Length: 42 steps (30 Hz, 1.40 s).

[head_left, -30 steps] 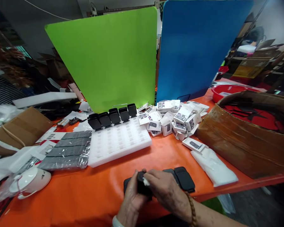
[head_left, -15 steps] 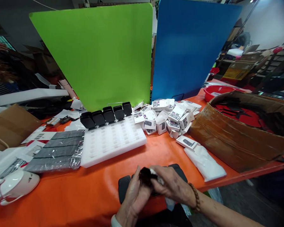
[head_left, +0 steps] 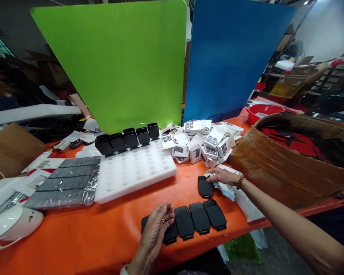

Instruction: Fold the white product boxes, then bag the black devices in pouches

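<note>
On the orange table near its front edge lies a row of several flat black rounded cases (head_left: 184, 222), each with a small tab at its lower end. My left hand (head_left: 156, 229) rests over the row's left end with fingers loosely curved and apart, covering part of the cases there. Farther right, my right hand (head_left: 225, 176) has its fingertips on the top of a single black case (head_left: 205, 188), which lies apart behind the row. A crumpled white and blue cloth (head_left: 227, 190) is bunched under that same hand.
Several black cases (head_left: 119, 143) stand upright in a white foam tray (head_left: 137, 172). Small white boxes (head_left: 196, 143) are heaped behind. At right is a large cardboard box (head_left: 275, 168); a plastic-wrapped grey stack (head_left: 65, 183) and white mug (head_left: 15, 227) are left. Green and blue boards rise behind.
My hands were together around a dark item and a white wad; now they are apart. The right has moved away to the right with case and cloth; the left is over the row.
</note>
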Motion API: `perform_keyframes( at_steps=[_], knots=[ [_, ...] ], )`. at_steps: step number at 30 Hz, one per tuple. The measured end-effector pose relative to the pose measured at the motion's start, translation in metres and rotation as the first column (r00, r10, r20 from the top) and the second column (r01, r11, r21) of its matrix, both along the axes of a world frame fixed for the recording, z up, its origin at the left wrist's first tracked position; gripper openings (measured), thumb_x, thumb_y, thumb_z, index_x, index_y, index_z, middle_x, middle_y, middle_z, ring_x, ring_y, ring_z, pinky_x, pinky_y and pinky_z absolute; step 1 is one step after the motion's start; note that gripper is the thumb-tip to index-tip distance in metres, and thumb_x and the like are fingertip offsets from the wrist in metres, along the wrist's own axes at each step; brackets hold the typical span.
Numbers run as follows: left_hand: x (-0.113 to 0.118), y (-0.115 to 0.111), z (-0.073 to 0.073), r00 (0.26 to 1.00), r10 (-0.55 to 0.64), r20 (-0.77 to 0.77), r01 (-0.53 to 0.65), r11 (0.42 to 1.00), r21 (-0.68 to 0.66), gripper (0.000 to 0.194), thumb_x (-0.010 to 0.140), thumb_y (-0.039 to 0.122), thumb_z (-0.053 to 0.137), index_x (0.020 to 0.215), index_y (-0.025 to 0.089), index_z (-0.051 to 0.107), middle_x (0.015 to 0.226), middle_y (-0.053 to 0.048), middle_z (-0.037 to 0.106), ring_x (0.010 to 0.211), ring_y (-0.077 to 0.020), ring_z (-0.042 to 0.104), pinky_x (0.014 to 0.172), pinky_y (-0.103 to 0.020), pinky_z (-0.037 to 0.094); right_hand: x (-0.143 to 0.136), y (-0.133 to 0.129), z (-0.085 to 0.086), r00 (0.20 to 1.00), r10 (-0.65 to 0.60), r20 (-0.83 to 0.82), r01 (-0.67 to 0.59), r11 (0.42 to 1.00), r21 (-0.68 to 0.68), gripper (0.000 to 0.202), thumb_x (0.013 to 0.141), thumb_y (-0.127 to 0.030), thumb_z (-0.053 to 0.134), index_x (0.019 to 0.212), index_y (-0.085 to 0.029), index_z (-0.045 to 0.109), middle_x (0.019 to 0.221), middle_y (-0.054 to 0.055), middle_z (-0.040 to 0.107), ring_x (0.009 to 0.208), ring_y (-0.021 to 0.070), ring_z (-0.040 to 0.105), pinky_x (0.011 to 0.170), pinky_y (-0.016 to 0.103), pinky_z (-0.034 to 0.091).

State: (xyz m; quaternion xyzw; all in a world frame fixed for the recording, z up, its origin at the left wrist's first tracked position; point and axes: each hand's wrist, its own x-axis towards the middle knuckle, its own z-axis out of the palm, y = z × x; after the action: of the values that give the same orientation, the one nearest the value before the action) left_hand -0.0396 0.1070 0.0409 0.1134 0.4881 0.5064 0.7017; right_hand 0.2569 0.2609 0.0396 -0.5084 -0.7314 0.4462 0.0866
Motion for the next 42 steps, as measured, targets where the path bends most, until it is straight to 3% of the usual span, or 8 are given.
perform_keyframes(
  at_steps=[5,12,18,24,28,33,37,42],
  knots=[
    [-0.015,0.010,0.007,0.944,0.057,-0.324,-0.028,0.995,0.091,0.027,0.066,0.034,0.079,0.084,0.015,0.069,0.090,-0.005,0.064,0.079,-0.0176,0.061,0.074,-0.027,0.048,-0.008,0.002,-0.001,0.973,-0.099,0.210,0.049,0.972,0.229,0.014,0.071,-0.024,0.063,0.081,-0.015,0.066,0.077,0.007,0.064,0.073,0.0213,0.057,0.063,0.027,0.037],
    [-0.040,0.044,0.018,0.558,0.341,-0.757,0.030,0.903,0.429,0.026,0.068,0.011,0.071,0.090,0.024,0.069,0.128,-0.009,0.058,0.134,-0.0293,0.034,0.114,-0.041,0.017,-0.094,0.021,0.058,0.971,-0.092,0.222,-0.051,0.824,0.564,0.017,0.084,-0.026,0.054,0.094,-0.019,0.067,0.084,0.007,0.068,0.081,0.0216,0.061,0.070,0.027,0.038],
    [-0.067,0.060,-0.013,0.263,0.261,-0.929,0.260,0.908,0.329,0.039,0.073,0.016,0.065,0.111,0.024,0.067,0.138,-0.014,0.052,0.142,-0.0357,0.019,0.113,-0.054,0.000,-0.204,0.094,0.106,0.982,-0.067,0.179,-0.073,0.736,0.673,0.025,0.087,-0.025,0.054,0.109,-0.018,0.062,0.110,0.010,0.067,0.099,0.0219,0.060,0.080,0.027,0.041],
    [-0.074,0.054,-0.019,0.156,0.212,-0.965,0.350,0.901,0.255,0.047,0.075,0.015,0.061,0.121,0.026,0.063,0.140,-0.011,0.051,0.139,-0.0374,0.024,0.113,-0.055,0.000,-0.279,0.136,0.098,0.986,-0.019,0.163,-0.092,0.762,0.642,0.025,0.079,-0.013,0.062,0.103,-0.016,0.067,0.102,0.012,0.071,0.095,0.0240,0.063,0.079,0.030,0.044],
    [-0.072,0.053,-0.016,0.195,0.189,-0.962,0.328,0.912,0.246,0.053,0.069,0.010,0.064,0.120,0.027,0.064,0.142,-0.009,0.048,0.140,-0.0369,0.023,0.114,-0.054,-0.001,-0.287,0.141,0.101,0.997,-0.035,0.064,-0.012,0.789,0.614,0.019,0.078,-0.013,0.062,0.095,-0.016,0.071,0.094,0.010,0.072,0.089,0.0221,0.064,0.075,0.030,0.047],
    [-0.071,0.055,-0.010,0.321,0.208,-0.924,0.280,0.911,0.302,0.053,0.066,0.008,0.068,0.116,0.024,0.066,0.141,-0.011,0.049,0.141,-0.0366,0.020,0.114,-0.052,-0.006,-0.251,0.142,0.145,0.985,-0.087,-0.148,0.159,0.795,0.586,0.030,0.088,-0.027,0.050,0.109,-0.014,0.066,0.103,0.009,0.069,0.084,0.0162,0.061,0.068,0.025,0.049],
    [-0.070,0.054,0.008,0.577,0.304,-0.758,0.057,0.911,0.409,0.028,0.071,0.021,0.072,0.099,0.024,0.073,0.132,-0.011,0.058,0.136,-0.0327,0.032,0.116,-0.045,0.004,-0.211,0.115,0.163,0.975,-0.031,-0.221,0.132,0.878,0.460,0.019,0.075,-0.027,0.064,0.085,-0.013,0.070,0.070,0.002,0.066,0.064,0.0143,0.058,0.056,0.024,0.044],
    [-0.048,0.041,0.036,0.987,0.111,-0.116,-0.073,0.954,0.290,0.045,0.088,0.052,0.049,0.105,0.014,0.068,0.109,-0.014,0.068,0.106,-0.0278,0.061,0.096,-0.038,0.043,-0.187,0.044,0.119,0.883,0.014,-0.469,-0.044,0.998,-0.054,0.016,0.064,-0.027,0.070,0.071,-0.013,0.065,0.065,0.001,0.063,0.061,0.0141,0.057,0.059,0.025,0.045]
  ],
)
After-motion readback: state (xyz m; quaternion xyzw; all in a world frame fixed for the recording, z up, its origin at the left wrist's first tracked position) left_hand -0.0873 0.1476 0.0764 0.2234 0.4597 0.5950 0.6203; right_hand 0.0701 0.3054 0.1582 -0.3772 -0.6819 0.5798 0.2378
